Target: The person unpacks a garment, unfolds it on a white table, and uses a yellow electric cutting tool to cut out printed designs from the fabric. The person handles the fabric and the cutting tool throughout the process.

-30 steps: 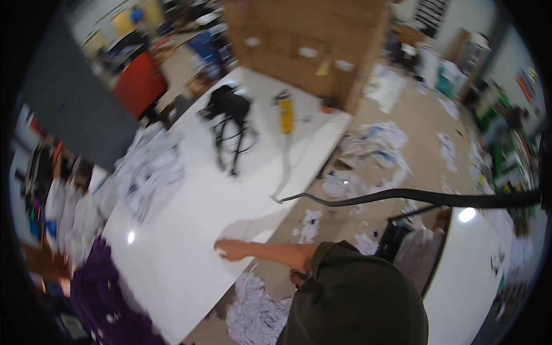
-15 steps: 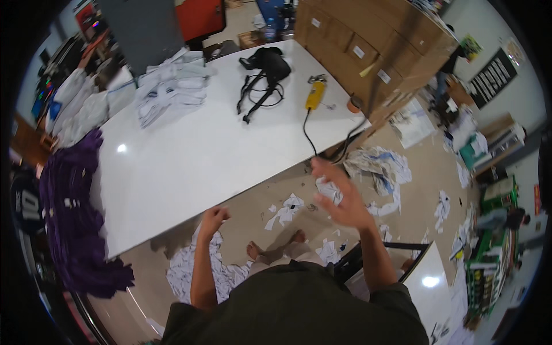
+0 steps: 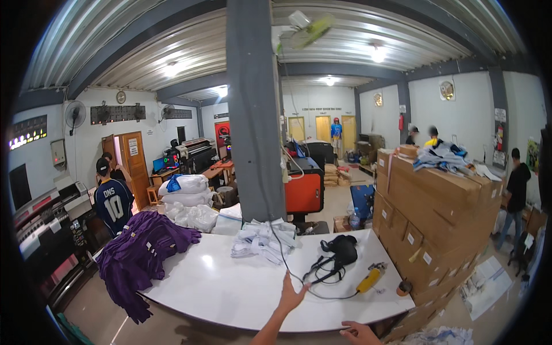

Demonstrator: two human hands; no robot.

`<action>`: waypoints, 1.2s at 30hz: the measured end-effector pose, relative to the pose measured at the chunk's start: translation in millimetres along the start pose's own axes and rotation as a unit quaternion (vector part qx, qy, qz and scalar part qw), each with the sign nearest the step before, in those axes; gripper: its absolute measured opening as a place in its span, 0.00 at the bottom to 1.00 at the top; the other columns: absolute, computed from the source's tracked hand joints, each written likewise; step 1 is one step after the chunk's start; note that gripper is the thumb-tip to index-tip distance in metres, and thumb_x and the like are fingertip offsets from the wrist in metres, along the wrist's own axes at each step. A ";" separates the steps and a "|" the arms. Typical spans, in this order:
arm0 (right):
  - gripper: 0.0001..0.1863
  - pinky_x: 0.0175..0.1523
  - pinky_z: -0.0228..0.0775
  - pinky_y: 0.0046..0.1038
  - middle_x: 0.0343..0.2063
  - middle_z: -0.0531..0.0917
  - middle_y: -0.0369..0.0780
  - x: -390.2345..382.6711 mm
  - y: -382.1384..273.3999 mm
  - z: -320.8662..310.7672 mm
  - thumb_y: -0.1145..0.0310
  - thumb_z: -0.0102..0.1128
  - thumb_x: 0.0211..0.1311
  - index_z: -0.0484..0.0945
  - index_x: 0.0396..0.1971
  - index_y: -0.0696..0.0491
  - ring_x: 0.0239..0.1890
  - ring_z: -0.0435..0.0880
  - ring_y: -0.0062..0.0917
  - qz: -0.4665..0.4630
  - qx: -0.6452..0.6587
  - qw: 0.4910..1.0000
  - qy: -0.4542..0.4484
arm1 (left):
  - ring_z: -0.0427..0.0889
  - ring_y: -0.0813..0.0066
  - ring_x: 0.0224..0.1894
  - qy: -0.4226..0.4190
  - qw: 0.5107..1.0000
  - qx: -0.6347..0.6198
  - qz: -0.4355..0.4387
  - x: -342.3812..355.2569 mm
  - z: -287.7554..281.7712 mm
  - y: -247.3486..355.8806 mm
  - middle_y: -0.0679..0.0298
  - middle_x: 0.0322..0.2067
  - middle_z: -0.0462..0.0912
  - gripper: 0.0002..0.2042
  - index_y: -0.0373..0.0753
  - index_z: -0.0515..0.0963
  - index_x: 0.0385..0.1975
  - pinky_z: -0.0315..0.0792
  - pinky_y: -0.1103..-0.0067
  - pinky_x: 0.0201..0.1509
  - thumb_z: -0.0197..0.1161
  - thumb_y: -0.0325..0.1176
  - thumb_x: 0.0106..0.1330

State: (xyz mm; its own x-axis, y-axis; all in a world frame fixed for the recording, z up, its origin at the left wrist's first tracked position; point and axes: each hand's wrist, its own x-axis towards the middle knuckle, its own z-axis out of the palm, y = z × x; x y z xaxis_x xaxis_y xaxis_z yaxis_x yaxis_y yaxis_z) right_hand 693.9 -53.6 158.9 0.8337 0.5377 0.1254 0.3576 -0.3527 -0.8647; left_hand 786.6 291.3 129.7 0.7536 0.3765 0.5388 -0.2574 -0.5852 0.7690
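Note:
My left hand (image 3: pixel 291 294) is raised over the front of the white table (image 3: pixel 224 293), thumb and fingers apart. A dark cable (image 3: pixel 333 297) passes right by its thumb; whether skin touches it I cannot tell. That cable runs from a yellow handheld power tool (image 3: pixel 368 280) with a metal head, then upward along the grey pillar. Low in the picture, by the table's front edge, my right hand (image 3: pixel 360 333) shows partly, its fingers loosely bent and apart, with nothing seen in it. Behind the tool lies a black bag with straps (image 3: pixel 341 250).
Purple garments (image 3: pixel 146 244) hang over the table's left end. White cloth pieces (image 3: pixel 264 240) are piled by the grey pillar (image 3: pixel 256 115). Stacked cardboard boxes (image 3: pixel 437 201) wall off the right side, near a small brown pot (image 3: pixel 405 287). Other people stand far left and right.
The view has tilted up from floor and table to the whole room. My left hand has moved from the table's front edge to beside the cable; my right hand now sits at the lower edge.

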 end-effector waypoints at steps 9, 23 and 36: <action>0.22 0.52 0.79 0.31 0.46 0.88 0.46 -99.5 166.4 -21.5 0.58 0.61 0.71 0.81 0.55 0.60 0.47 0.88 0.32 0.154 0.035 0.984 0.079 | 0.68 0.40 0.68 -0.081 0.971 0.219 0.048 -16.2 57.6 -30.1 0.41 0.68 0.67 0.39 0.30 0.63 0.69 0.66 0.50 0.65 0.70 0.48 0.66; 0.21 0.53 0.80 0.36 0.47 0.87 0.50 -136.1 214.7 -61.8 0.61 0.63 0.69 0.80 0.54 0.61 0.47 0.89 0.41 0.369 0.050 0.913 0.168 | 0.62 0.51 0.74 -0.288 0.906 0.300 0.079 14.2 360.5 -23.4 0.46 0.74 0.59 0.42 0.30 0.54 0.75 0.56 0.53 0.75 0.57 0.57 0.72; 0.21 0.49 0.82 0.36 0.46 0.87 0.52 -139.5 278.4 -108.4 0.61 0.62 0.70 0.81 0.53 0.61 0.44 0.90 0.40 0.460 0.051 0.812 0.355 | 0.67 0.42 0.69 -0.177 0.952 0.156 0.193 87.1 474.0 -166.9 0.41 0.65 0.69 0.25 0.28 0.61 0.70 0.62 0.60 0.73 0.52 0.34 0.78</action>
State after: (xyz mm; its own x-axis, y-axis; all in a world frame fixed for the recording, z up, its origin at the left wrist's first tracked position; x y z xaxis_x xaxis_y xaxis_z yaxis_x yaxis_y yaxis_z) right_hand 722.7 -309.8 -46.5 0.7741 -0.5067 -0.3795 -0.5606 -0.2704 -0.7827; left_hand 1181.9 81.3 -114.9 0.8099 -0.1440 0.5686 -0.4062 -0.8370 0.3667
